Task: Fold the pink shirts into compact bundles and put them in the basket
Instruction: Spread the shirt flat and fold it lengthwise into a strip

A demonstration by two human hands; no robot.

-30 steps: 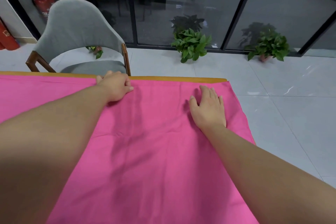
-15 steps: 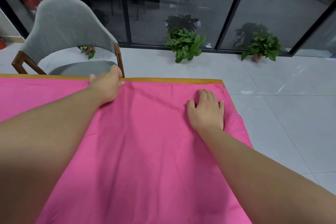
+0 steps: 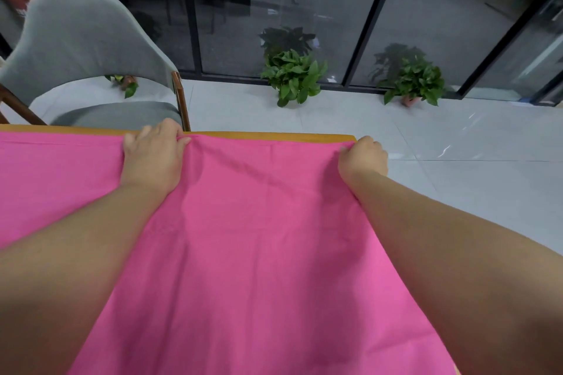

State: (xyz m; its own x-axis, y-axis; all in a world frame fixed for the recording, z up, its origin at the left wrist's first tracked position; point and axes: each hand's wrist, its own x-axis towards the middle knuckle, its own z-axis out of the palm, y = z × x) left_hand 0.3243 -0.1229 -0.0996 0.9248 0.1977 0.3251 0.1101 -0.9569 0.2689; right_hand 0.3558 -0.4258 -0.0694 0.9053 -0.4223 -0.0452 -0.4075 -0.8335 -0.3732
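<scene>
While it lies spread flat over nearly the whole worktop [image 3: 274, 135], the pink shirt [image 3: 259, 253] reaches almost to the far wooden edge and hangs a little past the right side. Beyond that edge stands a grey chair [image 3: 82, 49], pushed close to the worktop, and two potted plants [image 3: 294, 76] sit on the tiled floor by the glass wall. At the far hem, the left hand [image 3: 152, 158] pinches a small ridge of cloth, fingers curled. Well apart from it, the right hand [image 3: 362, 158] grips the shirt's far right corner, fingers closed around the fabric.
</scene>
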